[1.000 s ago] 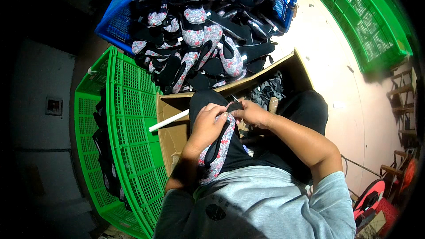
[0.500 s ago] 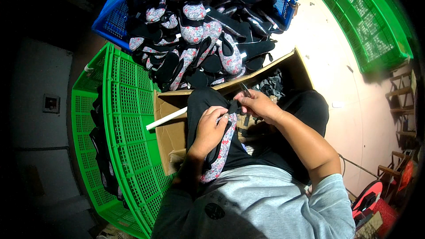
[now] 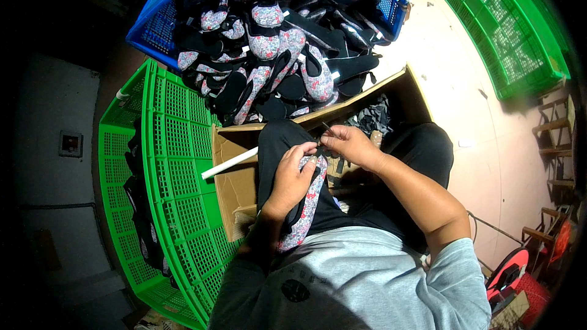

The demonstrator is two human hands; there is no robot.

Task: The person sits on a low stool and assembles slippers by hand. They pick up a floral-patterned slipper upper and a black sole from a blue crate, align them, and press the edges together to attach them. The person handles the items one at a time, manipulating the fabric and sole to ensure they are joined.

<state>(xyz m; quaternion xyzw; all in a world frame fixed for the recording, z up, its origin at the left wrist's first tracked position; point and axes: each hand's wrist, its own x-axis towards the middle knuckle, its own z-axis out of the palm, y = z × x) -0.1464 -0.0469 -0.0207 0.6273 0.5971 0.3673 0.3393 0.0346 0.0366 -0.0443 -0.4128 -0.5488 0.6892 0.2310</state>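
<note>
We hold a floral shoe upper [image 3: 304,205] over our lap, just this side of the cardboard box [image 3: 235,183]. Our left hand [image 3: 293,174] is curled around its top, fingers closed on the fabric. Our right hand [image 3: 348,145] pinches a small thin tool [image 3: 327,129] at the upper's tip, fingers tight together. Beyond the box sits a blue crate [image 3: 153,24] heaped with more uppers [image 3: 275,55]. Left of the box stands a green crate [image 3: 171,165].
</note>
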